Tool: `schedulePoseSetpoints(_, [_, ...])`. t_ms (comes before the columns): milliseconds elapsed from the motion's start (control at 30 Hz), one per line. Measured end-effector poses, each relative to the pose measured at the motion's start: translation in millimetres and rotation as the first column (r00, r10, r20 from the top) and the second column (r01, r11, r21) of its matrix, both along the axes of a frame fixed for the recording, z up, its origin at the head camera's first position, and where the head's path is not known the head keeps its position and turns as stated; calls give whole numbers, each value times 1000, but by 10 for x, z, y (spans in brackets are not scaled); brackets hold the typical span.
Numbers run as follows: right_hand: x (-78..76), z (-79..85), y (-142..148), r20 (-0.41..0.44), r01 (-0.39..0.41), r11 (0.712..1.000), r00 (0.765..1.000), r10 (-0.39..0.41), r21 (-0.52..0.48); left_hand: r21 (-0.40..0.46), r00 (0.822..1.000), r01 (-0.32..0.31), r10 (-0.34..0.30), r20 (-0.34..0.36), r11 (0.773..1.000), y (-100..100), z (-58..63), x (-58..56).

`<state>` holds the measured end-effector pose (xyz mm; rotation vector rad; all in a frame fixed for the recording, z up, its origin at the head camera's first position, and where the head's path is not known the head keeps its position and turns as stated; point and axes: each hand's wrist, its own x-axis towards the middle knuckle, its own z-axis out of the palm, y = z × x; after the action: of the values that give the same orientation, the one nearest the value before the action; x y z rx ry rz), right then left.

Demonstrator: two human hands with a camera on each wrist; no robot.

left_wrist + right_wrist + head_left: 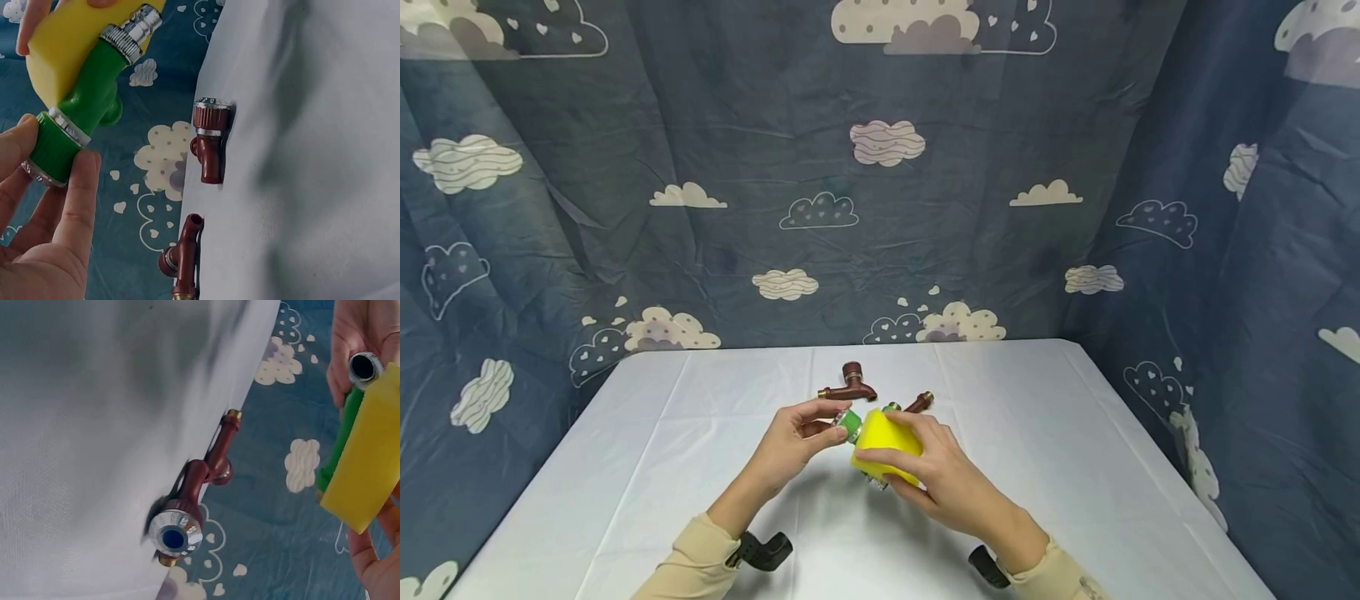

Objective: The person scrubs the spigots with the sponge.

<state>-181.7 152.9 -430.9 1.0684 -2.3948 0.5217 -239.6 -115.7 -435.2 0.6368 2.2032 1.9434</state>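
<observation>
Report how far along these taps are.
Done: unconfirmed; two brown taps lie on the table, but whether they've been wiped isn't visible. In hand: the left hand grips the green tap, the right hand holds a yellow sponge apparently against it. Remaining, probably: finishing the green tap and setting it down.

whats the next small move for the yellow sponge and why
Probably slide the yellow sponge gently along the body of the green tap: the right hand holds the sponge right alongside it, while the left hand steadies the tap by one end, leaving much of the body uncovered.
</observation>
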Motion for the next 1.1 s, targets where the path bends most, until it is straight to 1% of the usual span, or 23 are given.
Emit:
schedulePoseSetpoints(167, [-36, -20, 7, -40, 18, 1000, 999, -18, 2, 6, 1000, 18, -18, 14, 1000, -47, -10, 12])
schedulePoseSetpoints(333, [-89, -25, 57, -70, 73, 997, 995, -75, -35, 58, 998, 51, -53, 36, 997, -60, -17, 35])
schedulePoseSetpoints(467, [-146, -29, 88, -72, 127, 989, 989, -132, -71, 101, 996, 77, -81, 36, 992, -69, -6, 57])
schedulePoseSetpoints(600, [-168, -17, 80, -49, 157, 982, 985, -163, -106, 123, 995, 89, -93, 22, 988, -78, 17, 65])
schedulePoseSetpoints(733, [-133, 7, 36, -21, 157, 979, 987, -161, -131, 121, 995, 96, -99, 15, 988, -64, 21, 58])
schedulePoseSetpoints(900, [-89, 51, -31, 2, 144, 981, 989, -145, -130, 98, 996, 90, -90, -1, 991, -43, 35, 60])
schedulePoseSetpoints(1033, [-50, 73, -57, 30, 146, 981, 989, -143, -130, 80, 997, 77, -77, -1, 994, -34, 47, 69])
schedulePoseSetpoints(1100, [-28, 73, -70, 45, 138, 982, 990, -133, -129, 63, 998, 58, -58, 3, 996, -32, 53, 72])
